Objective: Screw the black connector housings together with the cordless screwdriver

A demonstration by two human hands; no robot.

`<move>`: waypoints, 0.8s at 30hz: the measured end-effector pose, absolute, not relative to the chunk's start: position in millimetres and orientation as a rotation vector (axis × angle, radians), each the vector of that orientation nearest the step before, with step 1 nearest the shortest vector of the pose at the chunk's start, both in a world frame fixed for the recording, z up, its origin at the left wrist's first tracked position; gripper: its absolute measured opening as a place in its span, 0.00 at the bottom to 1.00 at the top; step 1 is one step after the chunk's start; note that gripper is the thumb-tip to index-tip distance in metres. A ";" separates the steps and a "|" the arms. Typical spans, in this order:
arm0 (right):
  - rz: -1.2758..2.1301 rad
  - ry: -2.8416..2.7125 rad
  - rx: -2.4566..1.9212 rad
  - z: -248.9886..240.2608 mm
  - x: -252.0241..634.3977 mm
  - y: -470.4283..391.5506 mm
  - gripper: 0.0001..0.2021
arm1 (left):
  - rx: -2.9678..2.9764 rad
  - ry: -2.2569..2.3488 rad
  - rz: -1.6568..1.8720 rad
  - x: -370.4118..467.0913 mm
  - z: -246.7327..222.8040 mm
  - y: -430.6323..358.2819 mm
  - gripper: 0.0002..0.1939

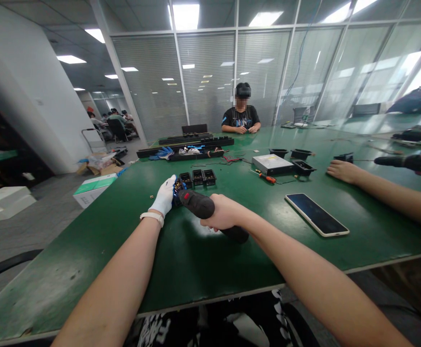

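Note:
My right hand (225, 212) is closed around the grip of a black cordless drill (198, 203), its nose pointing forward and left. A white glove with blue fingers covers my left hand (164, 195), which grips a small black plastic box (177, 200) right at the drill's front end. The drill body partly hides that box, and the bit's contact with it cannot be made out. Just beyond stand several similar open black boxes (198, 177) with small brass-coloured parts inside.
A phone (317, 214) lies to the right on the green table (124, 250). Behind it are a screwdriver (267, 178) and a silver drive-like metal case (272, 164). At the right, a co-worker's arm (384, 190) rests near another drill (409, 163). Another person (241, 115) sits opposite.

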State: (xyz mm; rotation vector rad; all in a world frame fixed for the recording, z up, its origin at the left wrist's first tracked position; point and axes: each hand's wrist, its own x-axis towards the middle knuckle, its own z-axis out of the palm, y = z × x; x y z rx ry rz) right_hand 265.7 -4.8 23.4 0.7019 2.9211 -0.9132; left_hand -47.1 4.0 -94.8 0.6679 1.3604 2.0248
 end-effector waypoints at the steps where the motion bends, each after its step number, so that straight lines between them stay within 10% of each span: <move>1: -0.916 2.920 0.703 22.8 265.7 -4.5 0.08 | 0.658 1.363 2.034 -45.8 -93.9 3.5 0.21; 24: -0.920 2.912 0.725 24.3 265.8 -6.3 0.07 | 0.617 1.372 2.058 -38.2 -86.5 -1.1 0.16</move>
